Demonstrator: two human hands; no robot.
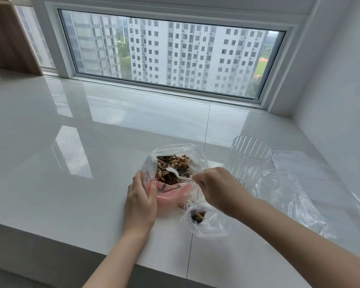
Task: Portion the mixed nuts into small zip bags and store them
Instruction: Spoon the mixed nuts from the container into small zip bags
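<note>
A person's two bare forearms reach over a glossy white tiled counter (pixel 92 142) beneath a wide window (pixel 170 53) that looks onto tall white apartment blocks. No brand, label or writing can be read on anything.

The left hand (pixel 140 201) curls its fingers round the left side of a large clear plastic bag with a pink bottom (pixel 170 196), holding its mouth open. Inside lie brown mixed nuts (pixel 173 167). The right hand (pixel 214 189) pinches the handle of a small white plastic spoon (pixel 178 173), whose bowl rests on top of the nuts.

Just in front of the large bag, below the right wrist, sits a small clear zip bag (pixel 208 223) with a few nuts and dark pieces inside. To the right stands a clear ribbed plastic container (pixel 247 161), upright. More flat clear plastic bags (pixel 295 194) lie beside it, near a white wall. A pale wooden shelf unit (pixel 8 38) stands at far left.
</note>
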